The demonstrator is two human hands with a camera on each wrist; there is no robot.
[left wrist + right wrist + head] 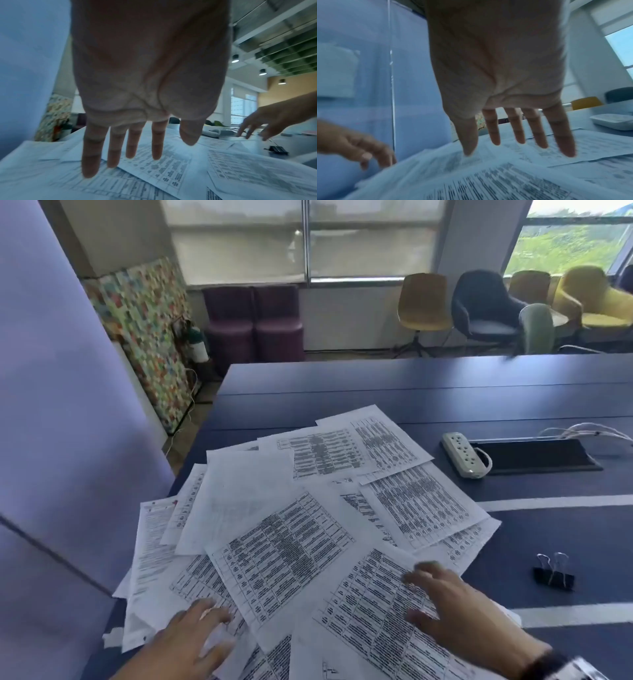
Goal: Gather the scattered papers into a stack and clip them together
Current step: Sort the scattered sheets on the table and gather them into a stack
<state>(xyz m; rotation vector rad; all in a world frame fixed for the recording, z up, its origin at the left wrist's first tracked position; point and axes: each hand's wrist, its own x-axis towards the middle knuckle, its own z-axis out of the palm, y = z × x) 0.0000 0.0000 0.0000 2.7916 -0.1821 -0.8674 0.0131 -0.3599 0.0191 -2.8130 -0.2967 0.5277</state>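
Several printed papers [291, 529] with dense tables lie scattered and overlapping on the near left part of a dark blue table [376, 385]. A black binder clip [554, 574] with silver handles sits on the table to their right, also seen as the binder clip [278, 149]. My left hand [202, 625] is spread, fingers straight, over the near left sheets [154, 169]. My right hand [442, 601] is spread over the near right sheet [505, 180], left of the clip. Neither hand holds anything.
A white power strip [464, 454] lies beside a black cable tray [537, 455] set in the table, with white cables [589, 433] behind. A blue partition [61, 422] stands close on the left. Chairs [486, 306] line the window beyond the table.
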